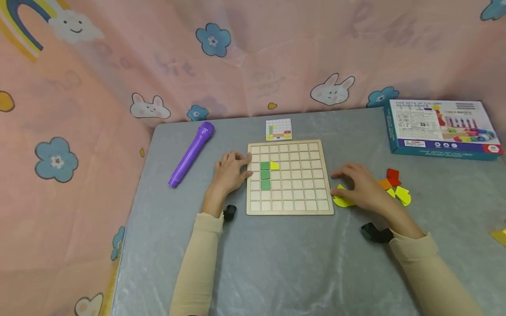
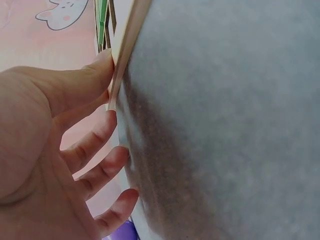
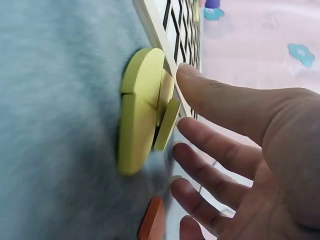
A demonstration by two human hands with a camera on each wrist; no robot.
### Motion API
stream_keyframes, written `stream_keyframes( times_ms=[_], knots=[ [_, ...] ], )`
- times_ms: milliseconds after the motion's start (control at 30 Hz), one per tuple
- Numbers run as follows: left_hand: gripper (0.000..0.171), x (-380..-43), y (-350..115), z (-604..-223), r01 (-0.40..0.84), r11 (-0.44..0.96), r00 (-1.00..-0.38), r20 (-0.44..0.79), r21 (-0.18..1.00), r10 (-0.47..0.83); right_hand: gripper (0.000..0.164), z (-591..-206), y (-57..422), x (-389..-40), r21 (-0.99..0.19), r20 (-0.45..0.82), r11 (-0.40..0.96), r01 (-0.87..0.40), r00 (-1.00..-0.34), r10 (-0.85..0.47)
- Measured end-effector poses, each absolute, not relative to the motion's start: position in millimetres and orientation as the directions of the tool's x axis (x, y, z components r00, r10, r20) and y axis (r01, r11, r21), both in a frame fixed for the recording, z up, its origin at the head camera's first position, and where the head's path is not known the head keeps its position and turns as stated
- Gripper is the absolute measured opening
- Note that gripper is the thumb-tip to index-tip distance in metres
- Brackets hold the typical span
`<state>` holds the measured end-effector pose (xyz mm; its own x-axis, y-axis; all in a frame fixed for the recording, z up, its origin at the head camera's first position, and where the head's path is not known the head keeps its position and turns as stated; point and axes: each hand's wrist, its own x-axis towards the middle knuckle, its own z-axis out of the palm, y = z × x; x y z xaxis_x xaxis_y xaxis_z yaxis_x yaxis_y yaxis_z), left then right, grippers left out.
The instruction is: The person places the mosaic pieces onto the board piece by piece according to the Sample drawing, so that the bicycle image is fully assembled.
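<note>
A square wooden grid board (image 1: 290,199) lies flat on the grey table. Three green squares (image 1: 265,174) sit in a column of its cells, with a yellow quarter-round piece (image 1: 274,166) beside the top one. My left hand (image 1: 229,173) rests at the board's left edge; thumb and index fingertip touch the rim (image 2: 121,65), other fingers spread loosely. Off the board's right edge, my right hand (image 1: 365,188) hovers with thumb and fingers apart, nothing between them. Close by its fingertips is a small cluster of yellow pieces (image 3: 142,110), partly stacked.
Red pieces (image 1: 393,174), an orange piece (image 1: 384,184) and more yellow pieces (image 1: 403,195) lie right of my right hand. A small pattern card (image 1: 278,129) is behind the board. A purple microphone-shaped stick (image 1: 191,153) lies left, a flat box (image 1: 442,129) back right.
</note>
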<state>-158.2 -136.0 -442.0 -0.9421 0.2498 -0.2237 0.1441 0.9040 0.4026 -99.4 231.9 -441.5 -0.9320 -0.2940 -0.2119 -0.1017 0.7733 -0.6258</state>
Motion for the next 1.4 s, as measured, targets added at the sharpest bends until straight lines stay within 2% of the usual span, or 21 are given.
stream_keyframes(
  times_ms=[100, 333, 700, 800, 933, 1100, 1233, 1400],
  knots=[
    [0.061, -158, -135, -441, 0.145, 0.9, -0.942, -0.221, 0.41, 0.253, 0.043, -442, 239, -91, -0.621, -0.22, 0.779, -0.082, -0.936, -0.274],
    [0.06, -157, -136, -442, 0.146, 0.899, -0.943, -0.218, 0.413, 0.253, 0.041, -446, 244, -83, -0.588, -0.237, 0.808, -0.042, -0.946, -0.221],
    [0.061, -158, -137, -442, 0.142, 0.902, -0.943, -0.221, 0.408, 0.248, 0.034, -442, 238, -88, -0.595, -0.233, 0.798, -0.094, -0.93, -0.284],
    [0.062, -158, -137, -441, 0.141, 0.902, -0.942, -0.226, 0.407, 0.249, 0.024, -441, 234, -90, -0.603, -0.223, 0.793, -0.088, -0.936, -0.273],
    [0.062, -157, -138, -440, 0.14, 0.905, -0.941, -0.229, 0.403, 0.248, 0.013, -439, 224, -92, -0.625, -0.165, 0.776, -0.085, -0.957, -0.238],
    [0.062, -158, -137, -441, 0.14, 0.909, -0.941, -0.232, 0.394, 0.246, 0.015, -440, 204, -93, -0.668, -0.005, 0.728, -0.151, -0.978, -0.208],
    [0.062, -159, -135, -441, 0.132, 0.909, -0.941, -0.238, 0.395, 0.24, 0.01, -444, 184, -95, -0.713, 0.121, 0.664, -0.227, -0.972, -0.201],
    [0.062, -160, -134, -441, 0.134, 0.909, -0.942, -0.235, 0.396, 0.241, 0.006, -444, 155, -100, -0.766, 0.085, 0.61, -0.205, -0.972, -0.22]
  ],
)
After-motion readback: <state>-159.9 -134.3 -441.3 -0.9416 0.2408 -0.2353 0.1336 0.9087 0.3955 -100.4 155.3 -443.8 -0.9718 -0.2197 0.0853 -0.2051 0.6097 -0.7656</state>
